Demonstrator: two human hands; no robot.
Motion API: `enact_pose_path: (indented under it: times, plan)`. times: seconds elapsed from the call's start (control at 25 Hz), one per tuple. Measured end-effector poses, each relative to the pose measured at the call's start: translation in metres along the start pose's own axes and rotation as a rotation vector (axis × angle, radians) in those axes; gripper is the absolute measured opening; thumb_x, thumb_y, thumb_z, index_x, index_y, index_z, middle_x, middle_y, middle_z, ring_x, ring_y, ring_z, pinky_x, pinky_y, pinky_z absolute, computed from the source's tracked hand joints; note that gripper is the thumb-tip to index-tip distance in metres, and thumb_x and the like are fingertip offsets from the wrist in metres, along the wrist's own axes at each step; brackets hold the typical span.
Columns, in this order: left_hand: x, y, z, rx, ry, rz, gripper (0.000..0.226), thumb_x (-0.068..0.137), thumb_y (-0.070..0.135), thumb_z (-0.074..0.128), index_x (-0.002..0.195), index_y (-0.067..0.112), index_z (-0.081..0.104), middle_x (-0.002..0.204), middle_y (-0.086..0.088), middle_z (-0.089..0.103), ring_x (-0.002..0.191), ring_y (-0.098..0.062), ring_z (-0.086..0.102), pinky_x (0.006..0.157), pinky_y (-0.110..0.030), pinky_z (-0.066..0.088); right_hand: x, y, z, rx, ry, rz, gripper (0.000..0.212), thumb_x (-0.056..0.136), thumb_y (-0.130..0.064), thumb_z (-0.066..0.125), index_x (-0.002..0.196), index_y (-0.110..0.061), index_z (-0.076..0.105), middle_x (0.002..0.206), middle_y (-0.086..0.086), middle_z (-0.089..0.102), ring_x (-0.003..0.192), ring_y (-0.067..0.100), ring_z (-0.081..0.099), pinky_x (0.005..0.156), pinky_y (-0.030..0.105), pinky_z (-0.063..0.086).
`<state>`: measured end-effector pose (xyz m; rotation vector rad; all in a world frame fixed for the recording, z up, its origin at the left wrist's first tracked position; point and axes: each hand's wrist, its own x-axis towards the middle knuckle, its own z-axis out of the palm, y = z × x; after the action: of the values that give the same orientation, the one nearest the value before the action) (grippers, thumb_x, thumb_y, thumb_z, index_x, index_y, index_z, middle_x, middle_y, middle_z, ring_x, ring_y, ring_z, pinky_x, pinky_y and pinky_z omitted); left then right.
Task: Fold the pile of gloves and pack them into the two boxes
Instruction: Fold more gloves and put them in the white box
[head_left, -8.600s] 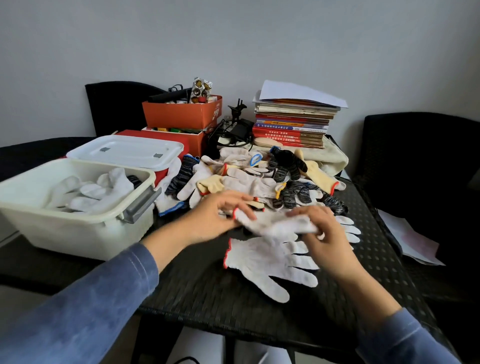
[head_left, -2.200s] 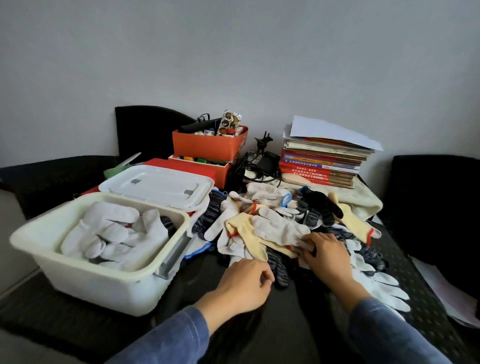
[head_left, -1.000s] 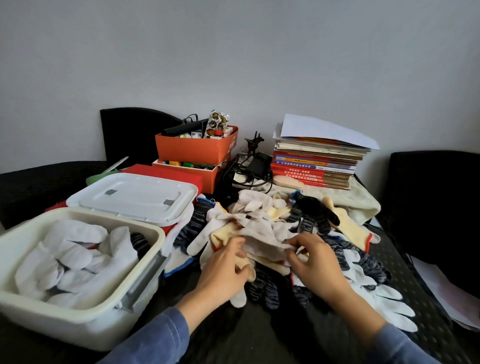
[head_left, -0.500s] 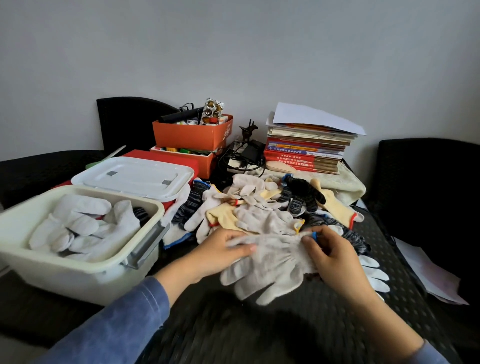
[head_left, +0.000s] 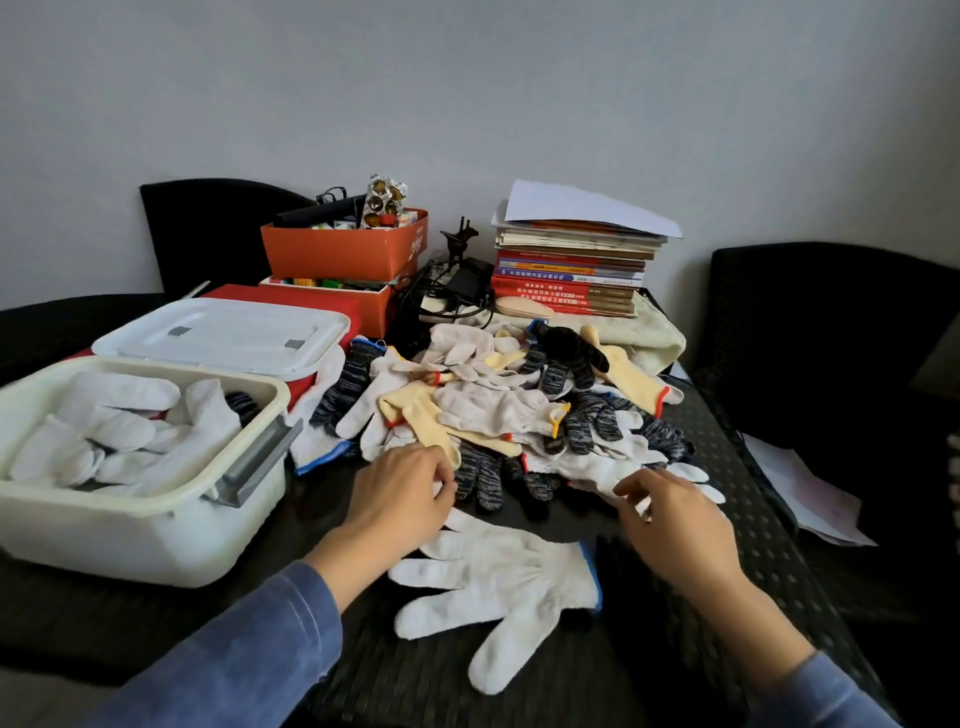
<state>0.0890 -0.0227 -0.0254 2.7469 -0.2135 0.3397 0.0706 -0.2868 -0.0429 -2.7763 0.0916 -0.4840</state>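
Tugging could scatter the pile (head_left: 498, 410); left hand (head_left: 400, 501) pinches the white glove (head_left: 509, 577); right hand (head_left: 670, 517) curls its fingers there, grip unclear.

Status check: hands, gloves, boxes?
Left hand on edge of flat white blue-cuffed knit glove; right hand at mixed glove pile; grips unclear. Open white plastic box part-filled. Nothing between hands and box.
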Motion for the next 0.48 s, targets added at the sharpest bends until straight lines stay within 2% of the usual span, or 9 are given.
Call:
enact_pose_path:
  times: [0.08, 0.16, 0.36, 0.48]
  plan:
    - [-0.001, 0.012, 0.008, -0.057, 0.057, 0.110, 0.009, 0.090, 0.030, 0.055, 0.096, 0.029, 0.063, 0.101, 0.014, 0.060, 0.100, -0.009, 0.054, 0.075, -0.025, 0.044, 0.007, 0.006, 0.004, 0.040, 0.021, -0.027, 0.014, 0.086, -0.025, 0.062, 0.099, -0.025, 0.067, 0.102, -0.003, 0.063, 0.101, 0.021, 0.054, 0.073, 0.032, 0.046]
    - [0.000, 0.022, 0.016, -0.157, 0.031, 0.170, 0.010, 0.091, 0.027, 0.055, 0.096, 0.029, 0.063, 0.101, 0.014, 0.060, 0.101, -0.008, 0.053, 0.077, -0.023, 0.043, 0.015, 0.002, 0.010, 0.085, 0.020, -0.074, 0.015, 0.085, -0.017, 0.063, 0.098, -0.021, 0.069, 0.102, 0.002, 0.062, 0.102, 0.027, 0.052, 0.075, 0.033, 0.044]
    - [0.044, 0.021, 0.025, -0.172, 0.139, 0.127, 0.023, 0.091, 0.022, 0.053, 0.113, 0.026, 0.056, 0.118, 0.009, 0.054, 0.113, -0.012, 0.048, 0.086, -0.025, 0.039, 0.073, -0.049, 0.015, 0.133, 0.122, -0.280, 0.030, 0.083, -0.009, 0.059, 0.111, -0.015, 0.063, 0.111, 0.007, 0.059, 0.108, 0.029, 0.051, 0.083, 0.035, 0.042]
    - [0.096, 0.010, 0.024, -0.110, 0.197, 0.087, 0.031, 0.092, 0.017, 0.051, 0.123, 0.021, 0.050, 0.126, 0.003, 0.052, 0.118, -0.017, 0.047, 0.093, -0.027, 0.038, 0.117, -0.079, 0.028, 0.077, 0.015, -0.353, 0.041, 0.086, -0.012, 0.054, 0.127, -0.015, 0.052, 0.124, 0.006, 0.054, 0.117, 0.026, 0.047, 0.091, 0.035, 0.042]
